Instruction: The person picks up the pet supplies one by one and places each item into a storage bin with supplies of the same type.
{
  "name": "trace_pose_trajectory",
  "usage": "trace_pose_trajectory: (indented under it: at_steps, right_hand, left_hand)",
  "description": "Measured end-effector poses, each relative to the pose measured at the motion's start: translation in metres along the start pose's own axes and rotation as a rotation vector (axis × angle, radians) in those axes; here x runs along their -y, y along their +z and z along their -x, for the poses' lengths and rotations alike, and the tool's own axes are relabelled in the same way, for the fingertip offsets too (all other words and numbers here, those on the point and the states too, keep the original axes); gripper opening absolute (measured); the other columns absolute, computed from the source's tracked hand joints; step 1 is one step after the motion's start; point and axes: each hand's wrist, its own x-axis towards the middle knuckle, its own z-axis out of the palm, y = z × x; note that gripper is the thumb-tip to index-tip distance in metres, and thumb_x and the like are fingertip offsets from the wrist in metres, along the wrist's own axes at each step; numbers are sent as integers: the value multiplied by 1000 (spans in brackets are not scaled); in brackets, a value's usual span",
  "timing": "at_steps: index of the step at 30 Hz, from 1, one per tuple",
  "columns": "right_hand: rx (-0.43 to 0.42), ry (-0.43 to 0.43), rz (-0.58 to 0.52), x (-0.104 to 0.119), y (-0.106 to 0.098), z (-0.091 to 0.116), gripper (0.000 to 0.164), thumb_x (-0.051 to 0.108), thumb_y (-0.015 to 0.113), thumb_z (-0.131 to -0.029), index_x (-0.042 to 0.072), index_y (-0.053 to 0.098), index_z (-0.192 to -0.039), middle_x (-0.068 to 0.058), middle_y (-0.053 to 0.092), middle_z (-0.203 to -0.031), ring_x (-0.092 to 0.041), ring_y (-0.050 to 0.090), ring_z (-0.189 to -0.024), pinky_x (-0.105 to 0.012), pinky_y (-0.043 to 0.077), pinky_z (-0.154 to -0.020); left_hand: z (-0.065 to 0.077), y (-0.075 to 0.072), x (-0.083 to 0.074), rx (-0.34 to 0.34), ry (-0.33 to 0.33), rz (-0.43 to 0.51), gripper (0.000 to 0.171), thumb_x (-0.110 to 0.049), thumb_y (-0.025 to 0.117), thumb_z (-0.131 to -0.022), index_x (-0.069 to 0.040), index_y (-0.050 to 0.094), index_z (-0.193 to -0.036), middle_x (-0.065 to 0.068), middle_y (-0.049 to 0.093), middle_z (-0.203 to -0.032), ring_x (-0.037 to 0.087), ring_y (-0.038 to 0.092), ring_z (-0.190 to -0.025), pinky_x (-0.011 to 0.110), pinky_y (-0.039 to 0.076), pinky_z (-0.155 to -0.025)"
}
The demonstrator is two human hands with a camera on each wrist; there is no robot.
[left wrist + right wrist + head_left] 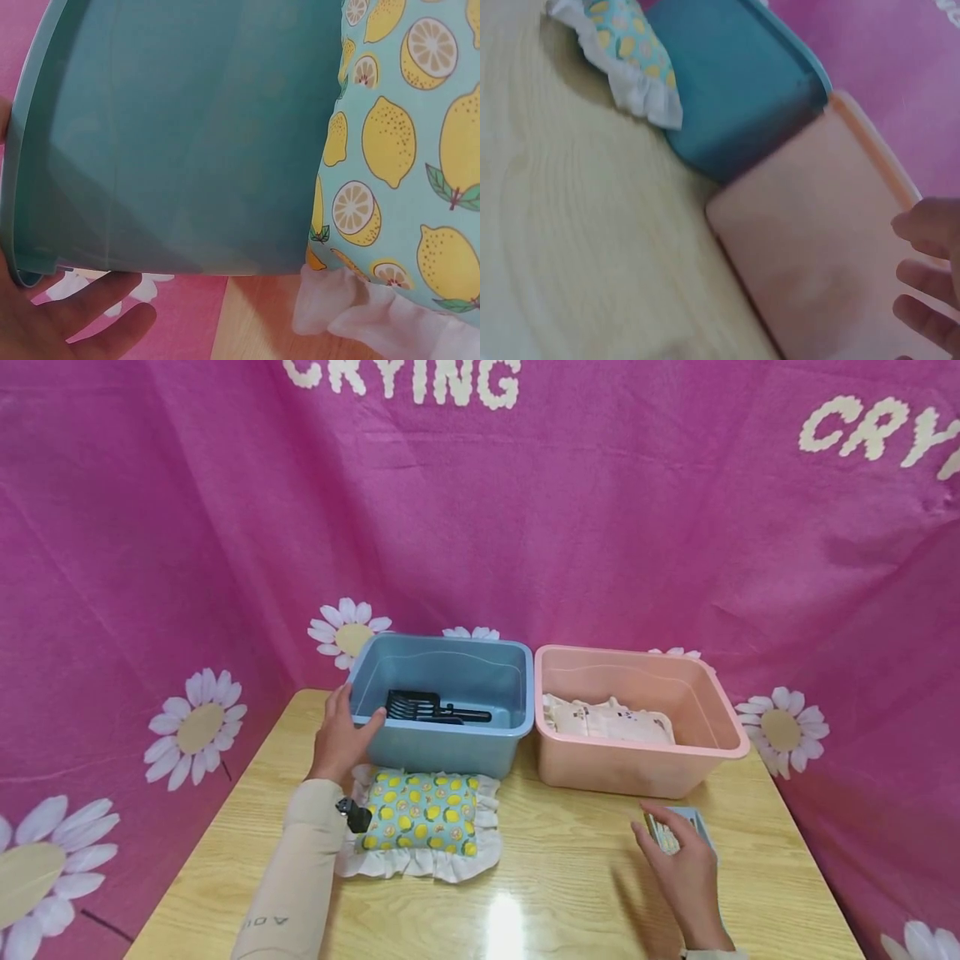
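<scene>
My left hand (pixel 341 739) holds the front left corner of a blue plastic bin (pixel 442 745), thumb over the front rim and fingers round the side. In the left wrist view, spread fingers (pixel 105 300) show beside the bin's rim. A black slotted scoop (pixel 420 706) lies inside the bin. Just in front is a lemon-print pillow (pixel 420 810) with a white ruffle. My right hand (pixel 682 868), fingers loosely bent and holding nothing visible, is above a small light blue box (pixel 701 827), which it partly hides. Patterned contents show in that box.
Beside the blue bin stands a pink bin (pixel 615 768) with a cream ruffled pillow (pixel 611 722) in it. Both bins are near the back of the wooden table (pixel 562 860). A magenta cloth (pixel 600 527) with daisies hangs behind and at the sides.
</scene>
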Motion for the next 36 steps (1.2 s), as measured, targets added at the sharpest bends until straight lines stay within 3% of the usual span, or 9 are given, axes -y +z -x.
trace_pose_trajectory:
  at_steps: [4,9,11,18,25,31,34,36]
  right_hand:
    - [-32,104,21,-18,-11,10,30,14,81,-78,21,74,-106,-2,71,-108,11,53,-101,-4,33,-84]
    - [-51,229,78,-31,-25,20,31,20,80,-80,23,74,-110,-7,70,-113,-7,58,-105,-6,33,-82]
    - [-66,259,84,-34,-29,23,31,21,80,-80,22,73,-111,-9,69,-113,-7,59,-104,-8,34,-81]
    - [-63,372,75,-46,-37,29,31,31,77,-83,21,73,-113,-7,68,-117,22,43,-97,-12,36,-81]
    - [-44,464,89,-55,-42,41,37,32,76,-84,18,71,-117,-11,68,-116,14,48,-91,-18,37,-79]
    - [-34,594,51,-63,-45,50,48,37,77,-82,19,66,-125,-11,66,-120,8,50,-94,-27,36,-80]
    - [-26,672,-17,-67,-46,54,54,37,77,-82,18,62,-130,-7,62,-125,17,50,-84,-16,43,-77]
    - [-34,712,-82,-70,-46,57,56,35,77,-82,17,61,-132,-4,60,-126,20,51,-79,-10,48,-68]
  left_hand:
    - [-1,2,-1,-3,-14,-2,89,-62,52,-88,-21,11,-156,7,13,-159,42,36,-132,66,36,-99]
    - [-1,1,-2,-10,-12,4,88,-60,53,-89,-21,12,-156,7,14,-159,42,35,-133,65,35,-101]
    - [-1,1,-3,-15,-2,5,87,-59,53,-89,-20,13,-156,7,15,-159,42,35,-133,65,34,-102]
    - [-1,1,-4,-24,2,19,86,-58,52,-90,-20,13,-156,7,15,-159,41,35,-133,64,33,-103]
    - [4,0,0,-10,-39,10,87,-58,53,-90,-22,11,-156,6,14,-159,42,34,-133,67,33,-101]
    - [2,1,-2,-4,-17,9,87,-59,52,-90,-22,10,-156,7,13,-159,43,32,-134,68,33,-100]
    - [1,1,-3,-1,-16,11,86,-58,52,-90,-22,10,-156,7,12,-159,43,32,-134,68,33,-100]
    - [1,1,-4,-1,-20,11,86,-58,52,-91,-22,10,-156,7,12,-159,42,32,-134,68,33,-100]
